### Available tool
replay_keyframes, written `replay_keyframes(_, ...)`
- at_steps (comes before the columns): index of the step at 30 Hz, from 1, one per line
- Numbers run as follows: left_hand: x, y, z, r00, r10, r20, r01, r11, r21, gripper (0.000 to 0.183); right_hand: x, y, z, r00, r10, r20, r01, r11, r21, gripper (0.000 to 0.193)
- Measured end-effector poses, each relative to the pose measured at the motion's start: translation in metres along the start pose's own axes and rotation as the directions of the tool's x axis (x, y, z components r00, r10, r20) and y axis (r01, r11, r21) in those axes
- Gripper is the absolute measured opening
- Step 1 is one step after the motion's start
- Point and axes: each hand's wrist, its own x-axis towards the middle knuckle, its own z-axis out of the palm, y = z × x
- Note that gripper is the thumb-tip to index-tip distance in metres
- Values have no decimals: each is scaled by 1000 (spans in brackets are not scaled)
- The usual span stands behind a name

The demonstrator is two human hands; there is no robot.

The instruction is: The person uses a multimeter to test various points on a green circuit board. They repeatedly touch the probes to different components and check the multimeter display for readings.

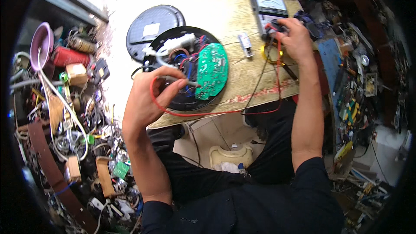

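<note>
Green circuit board [212, 69], pale-dotted, lying over the right side of a round black housing [190, 105] of coloured wires, with the left hand [147, 93] pinching a grey probe [193, 83] at its lower left edge and partly hiding the housing. Around it lie a black cover [151, 17] and an analogue meter [271, 3], where the right hand [294, 41] curls, its grip indeterminable. The worn, pale tabletop [242, 78] stands amid heaped parts [86, 147]

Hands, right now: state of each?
Left hand: closed, holding the red-wired test probe.
Right hand: at the lower part of the analog multimeter; grip unclear.
</note>
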Motion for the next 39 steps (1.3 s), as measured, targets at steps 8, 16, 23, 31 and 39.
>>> replay_keyframes(8,-2,9,-4,999,-28,43,22,991,132,14,-20,-70,-25,635,-557,-535,487,826,-282,32)
replay_keyframes(16,-1,6,-1,992,129,2,-127,979,161,15,-112,-134,9,910,-413,30,347,800,490,32)
replay_keyframes(23,-2,4,0,994,112,6,-112,980,165,15,-111,-145,29,775,-633,6,584,718,379,25)
replay_keyframes(31,-3,7,-2,995,101,24,-104,979,177,14,-113,-142,35,769,-639,27,595,730,338,20)
replay_keyframes(39,-2,7,-1,995,98,17,-100,983,157,14,-113,-140,39,767,-641,25,597,727,340,21)
